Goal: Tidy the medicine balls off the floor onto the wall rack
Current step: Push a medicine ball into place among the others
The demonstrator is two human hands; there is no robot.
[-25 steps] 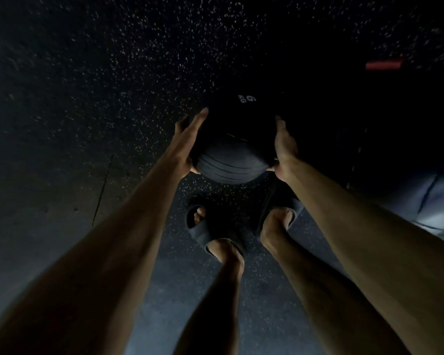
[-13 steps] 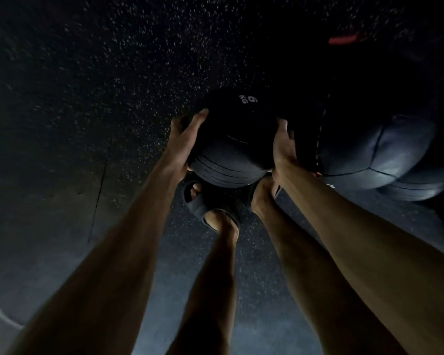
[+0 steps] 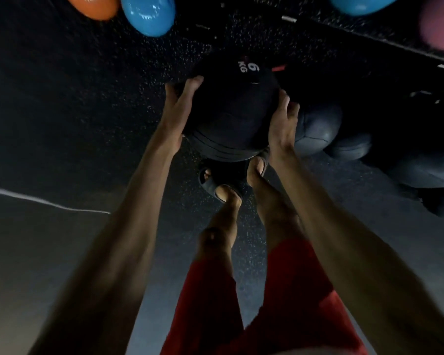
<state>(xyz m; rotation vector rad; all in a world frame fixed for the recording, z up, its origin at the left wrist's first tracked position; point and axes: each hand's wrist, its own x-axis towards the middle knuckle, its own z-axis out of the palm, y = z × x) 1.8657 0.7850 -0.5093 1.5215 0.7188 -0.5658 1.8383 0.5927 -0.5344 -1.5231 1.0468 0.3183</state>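
A black medicine ball (image 3: 233, 111) marked "6 KG" hangs in the air above my feet, clamped between my two hands. My left hand (image 3: 181, 106) cups its left side, thumb lying up along the front and fingers wrapped behind. My right hand (image 3: 283, 121) cups the right side, fingers spread over the curve. On the floor to the right lie more dark medicine balls, one just behind my right hand (image 3: 316, 131), another further right (image 3: 351, 149) and a larger one (image 3: 425, 172). I cannot make out the wall rack in the dark.
Speckled black rubber flooring (image 3: 87, 98) runs all around. An orange ball (image 3: 95, 6) and a blue ball (image 3: 149, 15) sit at the top left, another blue ball (image 3: 361, 3) and a pink ball (image 3: 441, 29) at the top right. A dark rail (image 3: 369, 39) crosses the upper right.
I have straightened up with the ball held between both hands. The view has tilted up, bringing in the coloured balls, more dark balls and my red shorts.
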